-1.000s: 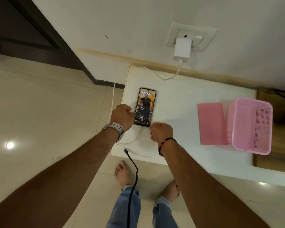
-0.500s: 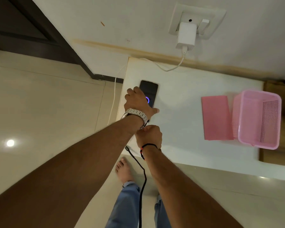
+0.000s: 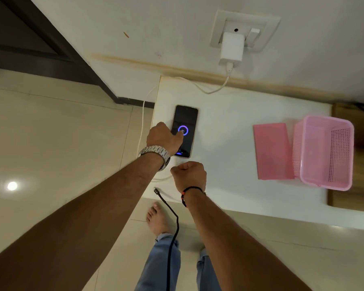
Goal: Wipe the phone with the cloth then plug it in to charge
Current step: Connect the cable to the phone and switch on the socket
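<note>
Glossy black slab phone (image 3: 185, 127), lit

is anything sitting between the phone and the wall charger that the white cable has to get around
Nothing visible does. The tabletop between the phone and the wall charger is bare; the white cable lies loose across it. The pink cloth and pink basket sit off to the right.

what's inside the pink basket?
The pink perforated plastic basket looks empty through its open top; only its mesh walls show. It covers one edge of the flat pink cloth beside it on the white table.
</note>
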